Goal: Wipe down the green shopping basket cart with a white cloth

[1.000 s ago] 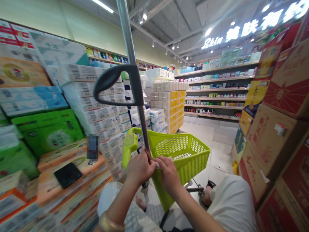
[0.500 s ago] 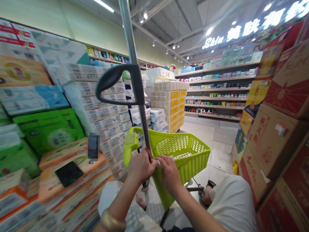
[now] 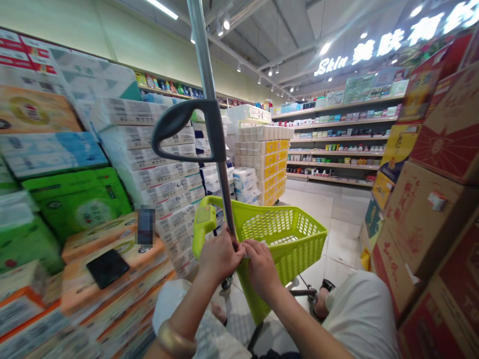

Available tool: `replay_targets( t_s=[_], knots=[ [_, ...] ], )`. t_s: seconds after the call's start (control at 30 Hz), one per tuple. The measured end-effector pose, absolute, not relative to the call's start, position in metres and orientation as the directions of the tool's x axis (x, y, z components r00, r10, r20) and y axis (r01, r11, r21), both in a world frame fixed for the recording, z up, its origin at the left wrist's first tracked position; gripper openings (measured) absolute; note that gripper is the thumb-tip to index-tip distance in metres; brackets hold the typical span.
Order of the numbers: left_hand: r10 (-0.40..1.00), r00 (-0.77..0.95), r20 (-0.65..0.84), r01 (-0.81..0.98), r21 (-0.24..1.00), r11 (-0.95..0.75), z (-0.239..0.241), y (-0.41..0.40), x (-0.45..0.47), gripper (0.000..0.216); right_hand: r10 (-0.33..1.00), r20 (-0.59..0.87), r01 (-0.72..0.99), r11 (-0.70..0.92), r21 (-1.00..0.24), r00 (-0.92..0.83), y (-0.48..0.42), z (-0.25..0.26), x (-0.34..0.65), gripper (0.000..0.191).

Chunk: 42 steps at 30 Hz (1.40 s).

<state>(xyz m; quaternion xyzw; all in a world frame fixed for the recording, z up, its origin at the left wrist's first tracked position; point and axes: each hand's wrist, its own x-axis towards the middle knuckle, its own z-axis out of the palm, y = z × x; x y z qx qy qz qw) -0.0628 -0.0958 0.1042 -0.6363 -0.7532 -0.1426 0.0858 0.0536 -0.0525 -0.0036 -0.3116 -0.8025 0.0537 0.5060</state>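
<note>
A metal pole (image 3: 205, 55) with a dark grey loop handle (image 3: 187, 130) slants down in front of me. My left hand (image 3: 218, 255) is closed around the pole's lower part. Against it, my right hand (image 3: 261, 262) has its fingers pinched together beside the pole; what they hold is mostly hidden, with only a pale sliver showing behind them. Just beyond both hands is a lime-green shopping cart (image 3: 299, 254) with a perforated basket. The cart's handle (image 3: 204, 224) is to the left of the pole.
Stacked tissue packs (image 3: 164, 194) rise on the left. A black flat object (image 3: 108, 269) lies on orange packs there, near a blurred-out patch. Cardboard boxes (image 3: 419, 209) are piled at right. Shelves of small goods (image 3: 337, 134) stand behind, beyond the tiled floor (image 3: 337, 239).
The pole and its loop handle have shifted slightly right. My right hand has moved a little left, and the white bit between my hands is now covered.
</note>
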Motion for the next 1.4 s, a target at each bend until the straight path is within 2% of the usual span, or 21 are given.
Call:
replay_targets(
  t_s=[0.1,0.3,0.43,0.53,0.77,1.03,1.27,1.4],
  knots=[
    [0.936,-0.171,0.309,0.983,0.123,0.139,0.104,-0.096,-0.063,0.049,0.544,0.786,0.477,0.796,-0.373,-0.292,-0.04,-0.016,0.07,0.051],
    [0.935,-0.176,0.307,0.981,0.13,0.142,0.104,-0.095,-0.062,0.045,0.65,0.731,0.567,0.689,-0.452,-0.207,-0.032,-0.022,0.076,0.052],
    [0.936,-0.179,0.302,0.981,0.127,0.147,0.103,-0.095,-0.063,0.046,0.596,0.751,0.494,0.762,-0.418,-0.284,-0.048,-0.009,0.06,0.046],
    [0.938,-0.17,0.301,0.983,0.125,0.138,0.103,-0.095,-0.064,0.047,0.564,0.764,0.481,0.788,-0.384,-0.313,-0.045,-0.012,0.066,0.049],
    [0.936,-0.173,0.308,0.982,0.13,0.138,0.102,-0.093,-0.064,0.047,0.699,0.686,0.592,0.645,-0.483,-0.203,-0.025,-0.026,0.085,0.054],
    [0.932,-0.176,0.316,0.98,0.149,0.134,0.102,-0.092,-0.065,0.045,0.559,0.771,0.468,0.793,-0.39,-0.305,-0.042,-0.017,0.067,0.049],
    [0.932,-0.176,0.316,0.981,0.131,0.141,0.101,-0.091,-0.065,0.042,0.677,0.709,0.579,0.664,-0.473,-0.197,-0.026,-0.026,0.083,0.056],
    [0.934,-0.176,0.312,0.982,0.127,0.143,0.103,-0.091,-0.064,0.039,0.63,0.729,0.506,0.736,-0.451,-0.268,-0.041,-0.011,0.063,0.048]
  ],
)
